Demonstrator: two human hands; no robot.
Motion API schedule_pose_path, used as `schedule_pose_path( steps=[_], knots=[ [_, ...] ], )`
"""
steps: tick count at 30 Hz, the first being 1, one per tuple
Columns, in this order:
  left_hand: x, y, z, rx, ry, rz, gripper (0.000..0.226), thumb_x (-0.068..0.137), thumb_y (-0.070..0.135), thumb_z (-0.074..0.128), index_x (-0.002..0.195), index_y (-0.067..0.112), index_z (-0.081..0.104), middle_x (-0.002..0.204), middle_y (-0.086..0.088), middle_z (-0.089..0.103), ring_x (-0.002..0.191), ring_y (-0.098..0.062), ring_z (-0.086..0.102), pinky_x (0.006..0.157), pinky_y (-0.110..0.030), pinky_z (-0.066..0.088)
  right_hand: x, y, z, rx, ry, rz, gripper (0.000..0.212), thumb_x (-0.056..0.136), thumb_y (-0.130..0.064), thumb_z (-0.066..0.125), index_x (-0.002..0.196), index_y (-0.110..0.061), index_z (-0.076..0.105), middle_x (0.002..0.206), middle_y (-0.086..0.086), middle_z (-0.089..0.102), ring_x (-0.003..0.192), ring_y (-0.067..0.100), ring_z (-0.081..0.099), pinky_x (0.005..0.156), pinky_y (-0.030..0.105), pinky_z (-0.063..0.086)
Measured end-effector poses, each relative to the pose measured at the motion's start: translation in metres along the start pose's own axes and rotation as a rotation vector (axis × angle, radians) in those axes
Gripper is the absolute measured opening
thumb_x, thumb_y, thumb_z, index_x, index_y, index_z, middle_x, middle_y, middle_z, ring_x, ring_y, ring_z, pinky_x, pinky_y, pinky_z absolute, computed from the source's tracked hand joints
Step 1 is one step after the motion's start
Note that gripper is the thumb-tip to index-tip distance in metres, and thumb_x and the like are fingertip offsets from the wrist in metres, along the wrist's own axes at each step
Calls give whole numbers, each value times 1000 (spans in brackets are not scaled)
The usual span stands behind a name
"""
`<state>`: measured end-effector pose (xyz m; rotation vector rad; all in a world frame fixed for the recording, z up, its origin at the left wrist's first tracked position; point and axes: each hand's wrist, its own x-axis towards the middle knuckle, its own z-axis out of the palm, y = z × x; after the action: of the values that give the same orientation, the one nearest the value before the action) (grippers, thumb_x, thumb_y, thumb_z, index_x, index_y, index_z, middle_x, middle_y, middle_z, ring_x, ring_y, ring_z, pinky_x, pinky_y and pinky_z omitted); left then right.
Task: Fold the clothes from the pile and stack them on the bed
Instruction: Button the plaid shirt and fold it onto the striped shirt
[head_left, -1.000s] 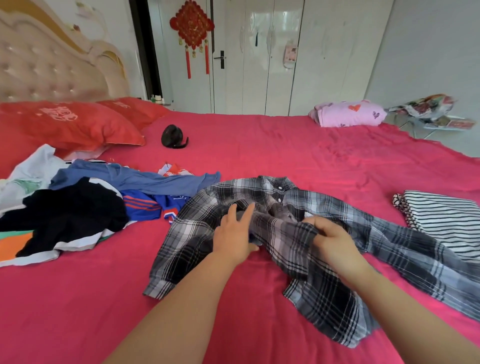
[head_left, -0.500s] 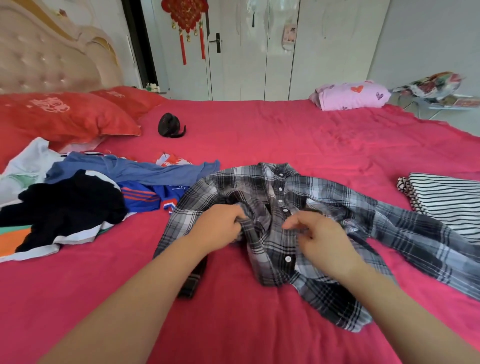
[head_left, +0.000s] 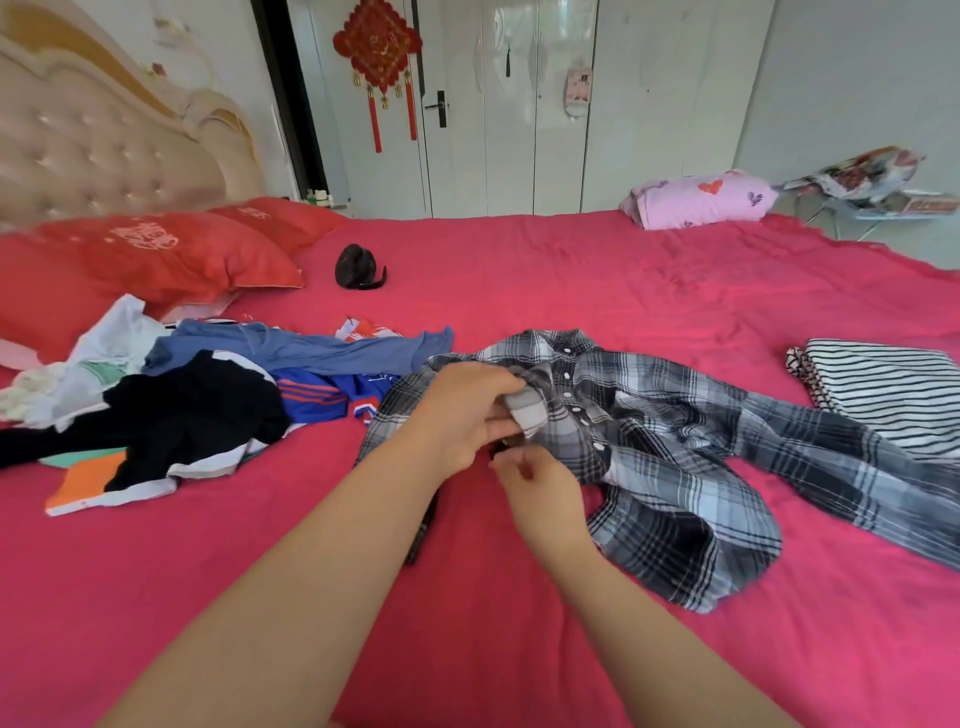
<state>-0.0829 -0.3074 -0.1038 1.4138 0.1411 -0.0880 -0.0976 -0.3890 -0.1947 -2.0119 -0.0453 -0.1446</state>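
The plaid shirt (head_left: 675, 441) lies face up on the bed (head_left: 571, 280), collar away from me, its right sleeve trailing off to the side. A second ago the left hand (head_left: 462, 410) lay flat on the shirt's front while the right hand (head_left: 540, 493) tugged at cloth further along. Now the left fingers (head_left: 506, 387) are clamped round a pale cuff (head_left: 527, 413), bunched up at the shirt's front, and the right hand has come across to sit just beneath it. Its fingers (head_left: 511, 462) are drawn together, seemingly pinching a dark scrap of the shirt's edge, though from here I can't be sure.

The shirt's left side is no longer spread out. I take that as the left sleeve being brought in for the first fold, so this garment is barely begun.

Left of the shirt, touching its shoulder, the pile (head_left: 197, 405) waits unfolded. Right of the shirt, near the trailing sleeve, sits one folded striped piece (head_left: 883, 395), the start of the stack.
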Motion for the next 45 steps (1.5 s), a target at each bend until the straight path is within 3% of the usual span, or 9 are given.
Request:
schedule_pose_path(
  steps=[12, 17, 20, 24, 28, 31, 36, 40, 45],
  knots=[
    [-2, 12, -13, 72, 6, 265, 16, 88, 1, 57, 91, 17, 56, 89, -5, 62, 80, -13, 60, 75, -22, 52, 17, -21, -41, -129, 112, -41, 27, 92, -23, 54, 73, -5, 60, 72, 12, 64, 70, 24, 61, 58, 26, 33],
    [17, -46, -43, 787, 23, 329, 58, 76, 5, 73, 128, 11, 49, 115, -5, 55, 107, -16, 51, 93, -22, 38, 25, -18, -64, 147, -6, 65, 26, 91, -20, 55, 82, 4, 58, 80, 17, 69, 67, 25, 69, 75, 48, 56],
    [18, -79, -37, 1008, -83, 415, 76, 70, 27, 79, 136, 17, 43, 129, 2, 50, 122, -12, 44, 102, -21, 31, 23, -25, -71, 249, -107, 107, 31, 95, -19, 49, 100, 11, 56, 93, 25, 69, 77, 28, 68, 69, 38, 55],
    [17, -80, -16, 808, 191, 501, 26, 86, 23, 62, 111, 15, 61, 102, 0, 67, 95, -13, 59, 71, -18, 35, 17, -38, -73, 371, -251, 82, 30, 97, -16, 45, 103, 10, 59, 97, 23, 69, 81, 24, 67, 66, 22, 56],
    [7, -63, -19, 505, 296, 453, 14, 91, 18, 51, 92, 12, 64, 87, -12, 65, 80, -19, 61, 73, -30, 52, 21, -53, -83, 445, -264, 32, 26, 96, -18, 47, 107, 3, 57, 97, 12, 69, 78, 12, 69, 67, 19, 57],
    [-13, -46, -35, 395, 313, 435, 19, 94, 11, 44, 97, 12, 64, 87, -18, 61, 74, -20, 62, 63, -29, 59, 30, -55, -87, 177, -229, -69, 24, 89, -22, 59, 102, -1, 61, 100, 10, 70, 91, 18, 68, 81, 30, 56],
    [-32, -31, -58, 1195, 396, 453, 50, 91, 3, 40, 141, 11, 38, 110, -23, 63, 101, -37, 58, 82, -38, 40, 33, -26, -68, -418, -321, -158, 19, 82, -21, 67, 100, -14, 68, 99, 4, 70, 96, 20, 64, 84, 24, 43],
    [-40, -40, -84, 1061, 322, 206, 39, 84, 2, 41, 116, 14, 58, 97, -18, 69, 90, -33, 66, 81, -40, 52, 23, 3, -64, -669, -396, -164, 19, 81, -25, 66, 98, -16, 71, 99, 2, 71, 97, 17, 63, 80, 21, 41],
    [-39, -70, -114, 1597, 47, -164, 35, 85, 11, 46, 120, 12, 53, 121, -12, 59, 111, -29, 56, 90, -35, 47, 13, 49, -74, -810, -399, -66, 30, 80, -24, 65, 109, -16, 64, 111, 4, 65, 105, 20, 59, 84, 24, 42]
  ],
)
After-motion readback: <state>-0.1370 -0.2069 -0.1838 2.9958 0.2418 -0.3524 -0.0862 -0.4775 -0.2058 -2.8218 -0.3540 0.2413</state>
